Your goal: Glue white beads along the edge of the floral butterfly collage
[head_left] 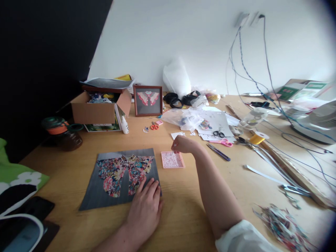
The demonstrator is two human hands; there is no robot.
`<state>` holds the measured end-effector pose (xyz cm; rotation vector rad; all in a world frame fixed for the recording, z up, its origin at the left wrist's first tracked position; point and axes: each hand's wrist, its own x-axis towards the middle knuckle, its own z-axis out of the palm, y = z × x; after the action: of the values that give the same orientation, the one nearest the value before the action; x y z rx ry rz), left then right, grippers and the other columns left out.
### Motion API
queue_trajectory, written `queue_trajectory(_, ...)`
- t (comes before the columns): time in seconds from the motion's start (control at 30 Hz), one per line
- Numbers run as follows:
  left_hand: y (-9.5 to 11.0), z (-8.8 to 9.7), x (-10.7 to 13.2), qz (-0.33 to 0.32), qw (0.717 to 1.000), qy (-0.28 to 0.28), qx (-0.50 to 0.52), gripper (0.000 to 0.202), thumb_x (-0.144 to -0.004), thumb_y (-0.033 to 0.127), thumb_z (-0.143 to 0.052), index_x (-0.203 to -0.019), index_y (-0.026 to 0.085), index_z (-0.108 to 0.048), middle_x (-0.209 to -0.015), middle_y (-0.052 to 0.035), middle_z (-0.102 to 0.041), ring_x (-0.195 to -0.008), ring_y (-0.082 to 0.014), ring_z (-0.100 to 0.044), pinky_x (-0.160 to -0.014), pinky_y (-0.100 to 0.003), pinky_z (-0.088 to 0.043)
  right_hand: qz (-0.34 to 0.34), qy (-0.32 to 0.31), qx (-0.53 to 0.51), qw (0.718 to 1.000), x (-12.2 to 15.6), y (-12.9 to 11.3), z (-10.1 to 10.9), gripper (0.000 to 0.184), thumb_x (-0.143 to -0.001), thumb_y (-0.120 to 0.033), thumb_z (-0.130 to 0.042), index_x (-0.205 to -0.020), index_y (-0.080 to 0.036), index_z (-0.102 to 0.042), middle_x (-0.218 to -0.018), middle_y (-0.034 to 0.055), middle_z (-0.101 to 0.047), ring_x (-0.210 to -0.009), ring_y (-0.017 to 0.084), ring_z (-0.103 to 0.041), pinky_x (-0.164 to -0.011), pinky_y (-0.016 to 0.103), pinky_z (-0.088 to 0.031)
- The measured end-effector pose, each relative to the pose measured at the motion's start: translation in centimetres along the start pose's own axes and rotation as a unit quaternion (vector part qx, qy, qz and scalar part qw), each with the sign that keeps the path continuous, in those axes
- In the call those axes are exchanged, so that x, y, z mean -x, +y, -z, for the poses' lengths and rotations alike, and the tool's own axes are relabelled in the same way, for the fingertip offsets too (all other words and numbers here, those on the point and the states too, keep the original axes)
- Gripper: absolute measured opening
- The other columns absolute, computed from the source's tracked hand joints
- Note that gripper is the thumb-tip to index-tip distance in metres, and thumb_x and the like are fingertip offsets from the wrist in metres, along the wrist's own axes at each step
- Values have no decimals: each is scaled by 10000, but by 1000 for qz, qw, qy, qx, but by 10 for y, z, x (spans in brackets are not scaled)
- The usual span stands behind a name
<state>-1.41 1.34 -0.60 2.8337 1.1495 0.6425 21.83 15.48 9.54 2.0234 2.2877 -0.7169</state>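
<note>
A grey sheet [90, 197] lies on the wooden table [183, 217], carrying a butterfly shape [123, 171] made of floral pieces. My left hand [145, 206] rests flat on the sheet's near right corner with its fingers stretched out. My right hand [183, 144] hovers over a small pink tray [172, 160] of tiny pale pieces just right of the sheet. Its fingers are pinched together above the tray; what they hold is too small to make out.
A cardboard box [98, 110], a framed butterfly picture [147, 100] and a glue bottle [124, 126] stand at the back. Orange scissors [154, 126], pink scissors [223, 141], a purple pen [219, 152], papers and cables lie to the right. A dark jug [64, 134] stands left.
</note>
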Motion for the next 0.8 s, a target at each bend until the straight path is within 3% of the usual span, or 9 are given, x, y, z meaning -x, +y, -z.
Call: queue_trajectory(0.8, 1, -2, 0, 0, 1000, 4, 0, 300, -926, 216, -485, -1126, 82, -665, -1225, -112, -646, -1178, -283, -568, -1086, -505, -402, -2, 1, 60, 998, -3, -3, -2, 233, -728, -104, -547, -662, -158, -764, -643, 56, -713, -657, 170, -662, -528, 206, -415)
